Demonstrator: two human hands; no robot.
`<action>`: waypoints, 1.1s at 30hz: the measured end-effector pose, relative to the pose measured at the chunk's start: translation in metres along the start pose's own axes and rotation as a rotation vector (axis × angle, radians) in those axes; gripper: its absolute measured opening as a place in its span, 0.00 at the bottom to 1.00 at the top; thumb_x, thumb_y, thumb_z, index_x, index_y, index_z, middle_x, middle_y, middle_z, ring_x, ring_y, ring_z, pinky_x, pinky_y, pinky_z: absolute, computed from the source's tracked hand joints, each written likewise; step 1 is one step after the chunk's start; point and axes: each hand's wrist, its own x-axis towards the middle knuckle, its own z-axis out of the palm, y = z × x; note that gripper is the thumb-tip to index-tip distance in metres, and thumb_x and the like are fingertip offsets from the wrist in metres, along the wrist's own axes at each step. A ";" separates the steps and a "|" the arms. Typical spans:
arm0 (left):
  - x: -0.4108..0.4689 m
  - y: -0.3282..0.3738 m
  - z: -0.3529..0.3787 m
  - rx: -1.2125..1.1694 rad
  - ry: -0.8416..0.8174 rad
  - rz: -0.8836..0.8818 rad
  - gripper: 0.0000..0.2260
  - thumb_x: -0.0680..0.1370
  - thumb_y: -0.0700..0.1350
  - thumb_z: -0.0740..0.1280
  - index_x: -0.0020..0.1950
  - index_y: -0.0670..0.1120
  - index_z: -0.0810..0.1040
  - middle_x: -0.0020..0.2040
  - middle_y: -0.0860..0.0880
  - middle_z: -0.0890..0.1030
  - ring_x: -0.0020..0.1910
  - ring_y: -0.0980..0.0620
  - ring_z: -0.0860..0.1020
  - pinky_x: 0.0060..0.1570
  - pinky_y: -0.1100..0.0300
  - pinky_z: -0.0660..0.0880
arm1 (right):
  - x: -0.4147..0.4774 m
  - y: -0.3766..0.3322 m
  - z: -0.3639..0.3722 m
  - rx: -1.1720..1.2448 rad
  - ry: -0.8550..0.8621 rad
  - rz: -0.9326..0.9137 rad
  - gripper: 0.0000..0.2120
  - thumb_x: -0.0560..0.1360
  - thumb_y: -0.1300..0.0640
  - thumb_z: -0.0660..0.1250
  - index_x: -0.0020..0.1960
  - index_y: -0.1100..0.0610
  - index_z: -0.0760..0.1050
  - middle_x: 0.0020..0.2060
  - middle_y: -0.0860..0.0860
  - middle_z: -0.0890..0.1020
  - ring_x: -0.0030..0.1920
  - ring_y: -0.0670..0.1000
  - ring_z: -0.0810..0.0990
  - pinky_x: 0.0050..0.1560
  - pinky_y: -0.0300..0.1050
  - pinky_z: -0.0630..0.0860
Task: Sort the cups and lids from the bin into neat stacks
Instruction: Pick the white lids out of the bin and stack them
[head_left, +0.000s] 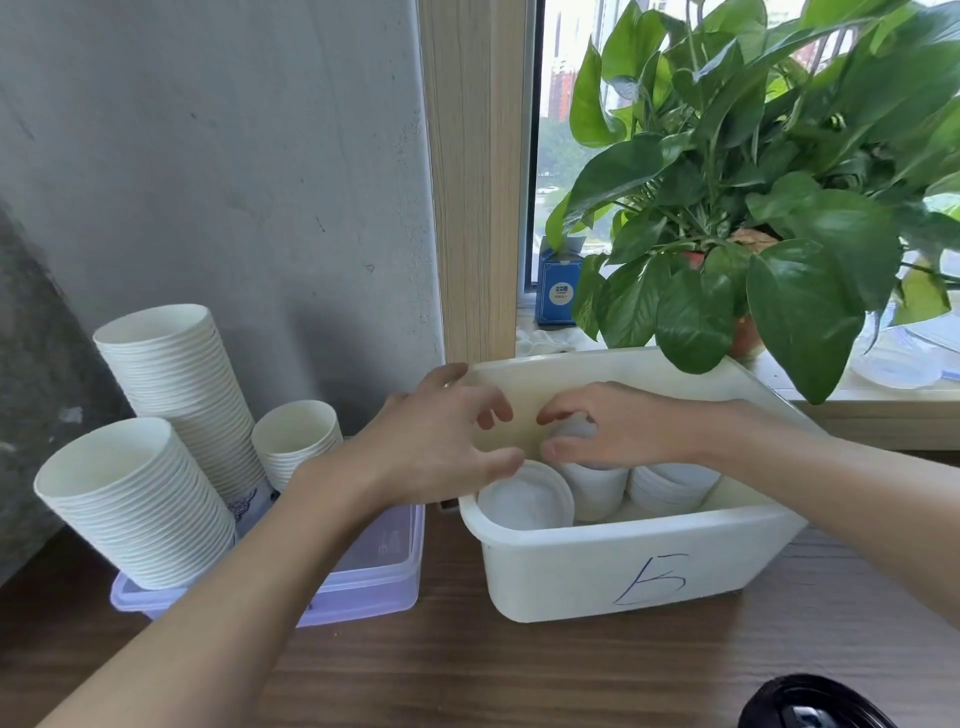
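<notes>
Wooden table (467, 675); far edge meets a grey wall and a window sill. Potted plant (779, 182) on the sill, leaves hanging over the bin's far right corner.

White bin (597, 566) sits right of the table's middle, back against the sill, a handwritten mark on its near wall.

Purple-lidded box (374, 577) sits just beside the bin's left wall, toward the table's left edge. It carries three stacks of paper cups, mouths up and leaning left: tall stack (182, 395) at the back, front stack (140, 509) nearest, short stack (298, 441) closest to the bin.

Left hand (441, 447) hovers over the bin's left rim, fingers spread and loosely bent, holding nothing. Right hand (623, 428) is inside the bin near its middle, thumb and forefinger closed on the top of a white cup (595, 488). The cup's top is largely hidden by the fingers.

That cup stands upright, long axis vertical, directly beneath the right hand. A loose lid (524, 501) lies tilted in the bin's near left corner, just under the left hand's thumb. More lids (670, 483) are nested right of the cup.

Judgement: the cup comes straight up, then goes left to the stacks. The left hand is nearer those stacks, so a hand-over looks likely.
</notes>
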 end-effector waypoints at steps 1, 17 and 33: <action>-0.001 -0.001 0.001 -0.004 0.011 0.004 0.16 0.77 0.60 0.65 0.63 0.59 0.73 0.62 0.62 0.75 0.78 0.60 0.51 0.72 0.44 0.59 | -0.002 0.002 -0.002 -0.029 -0.019 -0.002 0.24 0.74 0.46 0.68 0.68 0.52 0.72 0.65 0.45 0.75 0.65 0.44 0.71 0.66 0.38 0.66; -0.005 -0.007 0.008 -0.065 0.093 0.062 0.24 0.73 0.68 0.56 0.61 0.57 0.76 0.68 0.58 0.71 0.71 0.55 0.68 0.68 0.48 0.67 | -0.011 0.000 -0.004 -0.101 -0.039 -0.057 0.40 0.63 0.36 0.75 0.71 0.42 0.64 0.60 0.40 0.67 0.64 0.44 0.63 0.65 0.44 0.65; -0.026 -0.020 0.009 -0.030 0.036 0.195 0.29 0.72 0.70 0.52 0.69 0.60 0.68 0.77 0.59 0.59 0.76 0.64 0.53 0.70 0.61 0.60 | 0.009 -0.012 0.020 -0.263 -0.158 -0.167 0.30 0.65 0.33 0.70 0.64 0.38 0.67 0.55 0.36 0.73 0.60 0.43 0.67 0.62 0.48 0.66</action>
